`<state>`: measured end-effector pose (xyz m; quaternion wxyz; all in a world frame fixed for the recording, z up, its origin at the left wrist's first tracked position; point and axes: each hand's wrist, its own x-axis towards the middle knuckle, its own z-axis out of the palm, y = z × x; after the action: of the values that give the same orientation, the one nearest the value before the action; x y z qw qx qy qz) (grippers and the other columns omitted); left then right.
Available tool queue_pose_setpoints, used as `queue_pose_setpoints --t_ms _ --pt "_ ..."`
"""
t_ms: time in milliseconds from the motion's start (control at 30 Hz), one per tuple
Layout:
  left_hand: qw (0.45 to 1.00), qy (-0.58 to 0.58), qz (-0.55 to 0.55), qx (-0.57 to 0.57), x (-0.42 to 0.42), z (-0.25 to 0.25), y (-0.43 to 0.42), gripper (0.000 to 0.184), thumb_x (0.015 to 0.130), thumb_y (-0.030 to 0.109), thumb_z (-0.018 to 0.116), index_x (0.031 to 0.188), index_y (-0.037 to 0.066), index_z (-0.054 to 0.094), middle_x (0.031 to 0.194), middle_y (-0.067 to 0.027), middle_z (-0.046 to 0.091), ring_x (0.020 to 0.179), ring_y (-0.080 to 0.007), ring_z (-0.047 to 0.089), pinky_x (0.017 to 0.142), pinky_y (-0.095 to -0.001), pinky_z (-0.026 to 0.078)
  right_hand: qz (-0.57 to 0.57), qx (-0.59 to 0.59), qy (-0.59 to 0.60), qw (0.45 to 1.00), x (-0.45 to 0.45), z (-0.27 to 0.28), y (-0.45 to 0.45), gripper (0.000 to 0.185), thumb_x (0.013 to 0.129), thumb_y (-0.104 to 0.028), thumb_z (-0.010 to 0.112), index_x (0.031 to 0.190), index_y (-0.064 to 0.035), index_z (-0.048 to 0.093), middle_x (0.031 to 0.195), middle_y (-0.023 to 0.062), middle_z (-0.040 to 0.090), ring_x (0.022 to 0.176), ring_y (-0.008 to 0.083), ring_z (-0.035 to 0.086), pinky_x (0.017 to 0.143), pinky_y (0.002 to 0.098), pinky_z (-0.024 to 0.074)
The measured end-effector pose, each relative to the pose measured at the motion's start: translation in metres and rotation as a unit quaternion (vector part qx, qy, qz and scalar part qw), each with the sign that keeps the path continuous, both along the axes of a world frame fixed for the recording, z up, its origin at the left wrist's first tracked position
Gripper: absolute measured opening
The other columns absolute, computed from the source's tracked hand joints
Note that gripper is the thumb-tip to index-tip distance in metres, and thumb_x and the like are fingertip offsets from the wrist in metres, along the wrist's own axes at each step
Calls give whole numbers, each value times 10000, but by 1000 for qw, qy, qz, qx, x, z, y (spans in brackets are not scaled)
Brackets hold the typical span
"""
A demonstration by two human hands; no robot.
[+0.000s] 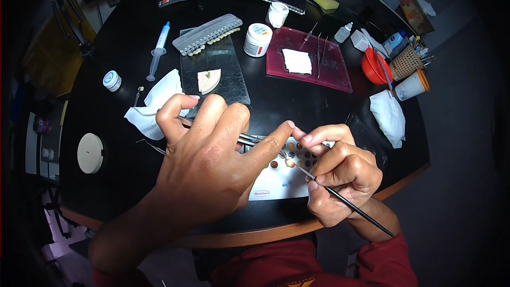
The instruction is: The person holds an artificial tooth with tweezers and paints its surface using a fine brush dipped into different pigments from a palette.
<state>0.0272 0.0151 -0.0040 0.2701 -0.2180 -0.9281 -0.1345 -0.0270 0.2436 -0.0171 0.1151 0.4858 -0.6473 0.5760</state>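
Observation:
My left hand point(212, 149) is closed around a metal clamp-like instrument point(247, 139), probably locking tweezers, whose far end lies over the palette. At its tip is a small tooth-coloured dental crown point(289, 163) with a reddish spot. My right hand point(345, 172) pinches a fine paintbrush point(355, 208) by its black handle, and the brush tip meets or nearly meets the crown. The two index fingertips almost touch above it. Underneath lies a white palette point(265, 185) with round coloured wells, partly hidden by both hands.
Behind my hands are a glass slab point(234, 82), a shade guide point(207, 33), a white jar point(258, 40) and a red plate point(337, 69) with tools. A syringe point(158, 53) and tissue point(164, 93) lie left; a red bowl point(376, 67) and brush holder point(406, 64) stand right.

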Motion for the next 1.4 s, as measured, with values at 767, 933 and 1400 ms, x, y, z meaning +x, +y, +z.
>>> queue_pose_setpoints --t_ms 767,933,1400 --pt "1000 1 0 -9 0 0 1 434 821 189 781 1249 255 804 825 7 412 795 -172 452 869 -455 266 -12 11 24 1000 2 0 -2 226 671 127 694 675 -17 519 701 100 611 1052 389 720 980 515 627" --pt "1000 4 1 -13 0 0 0 431 826 183 778 1250 251 804 825 7 412 793 -171 450 867 -454 267 -9 -3 11 1000 2 -1 -2 218 676 125 688 676 -15 520 709 106 615 1059 394 718 992 524 620" --pt "1000 -22 -12 13 -1 1 -1 463 816 193 795 1277 237 792 829 10 419 794 -171 462 900 -457 270 -15 -26 -11 999 4 0 2 189 676 115 677 703 -10 538 711 114 633 1062 403 696 1045 637 562"
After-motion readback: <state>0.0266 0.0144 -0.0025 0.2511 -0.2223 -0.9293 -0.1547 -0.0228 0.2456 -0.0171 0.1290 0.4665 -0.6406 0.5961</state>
